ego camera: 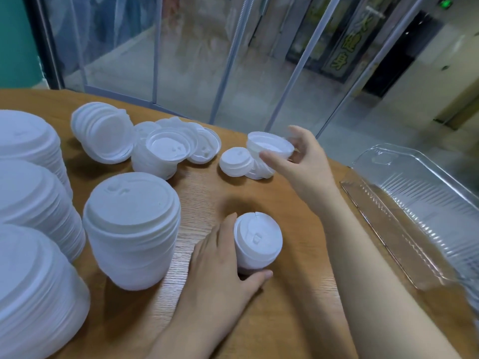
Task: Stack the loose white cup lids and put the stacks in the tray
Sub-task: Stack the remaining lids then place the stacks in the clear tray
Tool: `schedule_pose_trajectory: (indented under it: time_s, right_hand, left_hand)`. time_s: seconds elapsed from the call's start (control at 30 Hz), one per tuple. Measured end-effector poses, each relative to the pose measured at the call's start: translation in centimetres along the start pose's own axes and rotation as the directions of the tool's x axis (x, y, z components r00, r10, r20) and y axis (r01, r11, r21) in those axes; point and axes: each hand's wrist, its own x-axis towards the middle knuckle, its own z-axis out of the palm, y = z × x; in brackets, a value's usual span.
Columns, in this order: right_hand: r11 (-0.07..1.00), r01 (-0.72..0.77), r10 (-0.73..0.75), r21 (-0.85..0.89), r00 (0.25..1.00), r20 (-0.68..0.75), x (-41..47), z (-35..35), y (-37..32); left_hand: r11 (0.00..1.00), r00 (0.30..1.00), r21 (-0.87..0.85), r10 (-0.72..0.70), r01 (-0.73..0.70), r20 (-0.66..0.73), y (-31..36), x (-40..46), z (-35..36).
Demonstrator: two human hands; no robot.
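Yellow characters run down a dark sign (350, 45) behind the glass wall (197, 60), too blurred and tilted to read. A green lit sign (445, 3) above it shows no legible text.

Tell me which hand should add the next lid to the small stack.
Right, probably. The right hand already pinches a lid, lifted off the table, while the left hand grips the small stack, steadying it.

I saw all lids plain white: small stack (258, 242), tall stack (132, 229), loose pile (176, 143). Tray (414, 203) was clear, with a ribbed pattern. Table (298, 255) was light brown with wood grain. Wall strip (15, 40) at far left was teal.
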Motion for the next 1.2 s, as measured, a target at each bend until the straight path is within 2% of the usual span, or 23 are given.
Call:
schedule_pose_trajectory:
  time_s: [0.17, 0.4, 0.5, 0.77, 1.03, 1.2]
  right_hand:
    - [0.981, -0.081, 0.108, 0.179, 0.983, -0.151, -10.3, -2.8, 2.2]
    - [0.924, -0.139, 0.22, 0.357, 0.955, -0.197, -12.2, -3.8, 5.6]
    - [0.891, -0.166, 0.259, 0.422, 0.95, -0.173, -12.4, -3.3, 6.5]
    - [0.87, -0.201, 0.263, 0.449, 0.962, -0.079, -14.5, -3.2, 8.3]
    - [0.921, -0.093, 0.144, 0.379, 0.984, -0.108, -14.7, -3.7, 7.1]
    - [0.996, -0.026, 0.035, 0.088, 0.994, -0.1, -14.6, -3.0, 6.3]
  left_hand:
    - [1.0, 1.0, -0.025, -0.002, 0.002, -0.01, 0.1, -0.2, -0.2]
    - [1.0, 1.0, -0.005, -0.007, 0.007, -0.004, 0.1, 0.0, -0.1]
    - [1.0, 1.0, -0.002, 0.005, -0.005, -0.017, 0.2, 0.0, 0.0]
    - [1.0, 1.0, 0.022, 0.002, -0.002, -0.028, 0.4, 0.1, 0.3]
    - [1.0, 1.0, 0.02, -0.007, 0.008, -0.015, 0.4, -0.2, 0.3]
    - [1.0, 1.0, 0.028, -0.001, 0.001, -0.013, 0.3, -0.1, 0.5]
